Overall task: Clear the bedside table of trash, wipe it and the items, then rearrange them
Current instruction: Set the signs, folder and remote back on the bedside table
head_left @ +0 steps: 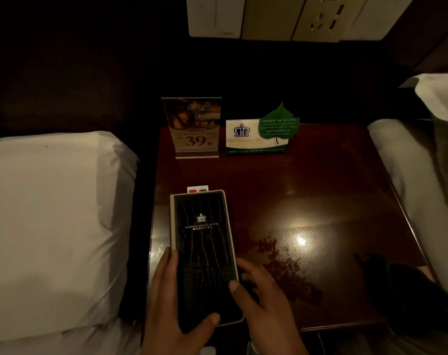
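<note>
A white pillow (51, 213) lies at the far left. At the front left of the dark bedside table (320, 188), the left hand (166, 303) grips a black hotel folder (205, 242) by its near end, and the right hand (266, 298) pinches its right edge. Farther back stand an acrylic sign (192, 126) and a leaf card (258, 134)

Black crackle-patterned folder (205, 252), green leaf card (279, 125), reddish-brown table (320, 188)

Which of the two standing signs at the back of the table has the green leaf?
The low white card on the right, with a blue crest; the taller clear stand on its left shows 39 instead.
</note>
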{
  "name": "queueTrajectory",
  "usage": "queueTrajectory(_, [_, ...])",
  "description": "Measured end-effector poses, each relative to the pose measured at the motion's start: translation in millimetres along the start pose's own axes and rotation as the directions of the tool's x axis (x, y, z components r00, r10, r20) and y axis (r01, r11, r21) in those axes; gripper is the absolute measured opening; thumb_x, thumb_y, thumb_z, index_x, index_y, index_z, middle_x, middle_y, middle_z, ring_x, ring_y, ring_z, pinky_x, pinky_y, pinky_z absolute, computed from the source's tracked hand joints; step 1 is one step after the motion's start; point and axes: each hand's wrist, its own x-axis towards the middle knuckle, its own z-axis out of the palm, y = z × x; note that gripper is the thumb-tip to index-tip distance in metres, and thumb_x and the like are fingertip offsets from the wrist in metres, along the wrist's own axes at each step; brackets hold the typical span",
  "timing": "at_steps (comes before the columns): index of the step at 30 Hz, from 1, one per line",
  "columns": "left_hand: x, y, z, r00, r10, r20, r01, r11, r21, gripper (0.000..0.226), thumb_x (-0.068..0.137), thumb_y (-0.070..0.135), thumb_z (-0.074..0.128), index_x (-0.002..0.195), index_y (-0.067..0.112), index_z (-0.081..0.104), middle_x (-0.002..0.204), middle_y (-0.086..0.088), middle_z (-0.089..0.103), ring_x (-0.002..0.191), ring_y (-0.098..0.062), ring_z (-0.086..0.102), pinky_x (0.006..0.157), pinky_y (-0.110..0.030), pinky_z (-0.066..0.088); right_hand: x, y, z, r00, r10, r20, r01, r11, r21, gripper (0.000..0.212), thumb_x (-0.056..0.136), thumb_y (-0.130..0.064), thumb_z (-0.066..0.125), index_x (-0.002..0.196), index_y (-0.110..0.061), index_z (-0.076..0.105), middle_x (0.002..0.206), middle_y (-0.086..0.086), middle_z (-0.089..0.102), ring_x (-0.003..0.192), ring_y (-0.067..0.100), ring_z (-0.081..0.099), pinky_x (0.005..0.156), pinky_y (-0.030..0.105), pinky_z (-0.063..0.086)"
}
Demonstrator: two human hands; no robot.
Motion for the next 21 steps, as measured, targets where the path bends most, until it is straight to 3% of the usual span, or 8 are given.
queueTrajectory(2, [1,-4,-9,0.994,0.014,0.108,-0.020,0.998,0.056,0.131,0.045,0.058,0.082,0.153,0.032,0.013,0.163,0.019,0.001,0.145,0.015,0.005,0.104,-0.007,0.023,-1,2,-1,0.999,-0.011,0.032,0.010,1.000,0.019,0.044,0.086,-0.037,0.065,0.125,-0.054,0.055,0.123,-0.031,0.057,0.116,-0.009,0.053,0.099,0.024,0.045])
queueTrajectory(5, [3,-9,-18,0.983,0.045,0.180,-0.066,0.992,0.109,0.134,0.044,0.062,0.083,0.153,0.032,0.012,0.160,0.025,-0.007,0.142,0.021,0.001,0.096,0.006,0.023,-1,10,-5,0.996,-0.018,0.089,0.012,0.997,0.071,0.056,0.081,-0.035,0.068,0.131,-0.053,0.051,0.129,-0.025,0.056,0.122,-0.001,0.053,0.103,0.030,0.047])
queueTrajectory(11, [1,-5,-14,0.988,0.083,0.126,-0.099,0.988,0.123,0.132,0.049,0.061,0.086,0.157,0.034,0.014,0.162,0.028,-0.001,0.145,0.014,0.009,0.103,-0.001,0.024,4,18,-19,0.962,-0.118,0.245,0.110,0.993,0.046,0.081,0.071,-0.038,0.079,0.134,-0.064,0.037,0.130,-0.037,0.045,0.126,-0.011,0.045,0.103,0.021,0.046])
queueTrajectory(15, [-4,-3,-7,0.993,0.088,0.072,-0.100,0.979,0.178,0.134,0.052,0.056,0.089,0.156,0.044,0.006,0.163,0.023,0.003,0.145,0.013,0.015,0.109,-0.011,0.028,2,19,-24,0.947,-0.160,0.278,0.141,0.986,0.088,0.083,0.070,-0.038,0.083,0.134,-0.063,0.038,0.130,-0.037,0.046,0.126,-0.010,0.046,0.106,0.027,0.046])
queueTrajectory(17, [-6,-2,-4,0.995,0.084,0.050,-0.092,0.978,0.186,0.132,0.055,0.060,0.087,0.156,0.042,0.005,0.164,0.017,0.003,0.144,0.015,0.014,0.108,-0.007,0.027,2,18,-24,0.943,-0.178,0.281,0.156,0.983,0.100,0.081,0.071,-0.040,0.082,0.134,-0.065,0.038,0.131,-0.037,0.046,0.126,-0.008,0.048,0.106,0.029,0.047])
queueTrajectory(21, [-9,-2,-2,0.994,0.100,0.044,-0.106,0.979,0.175,0.126,0.060,0.066,0.082,0.157,0.039,0.006,0.164,0.021,-0.004,0.146,0.010,0.015,0.105,-0.001,0.025,-3,17,-19,0.951,-0.188,0.245,0.159,0.978,0.134,0.079,0.075,-0.022,0.080,0.126,-0.070,0.041,0.132,-0.032,0.047,0.118,-0.011,0.052,0.088,0.010,0.050])
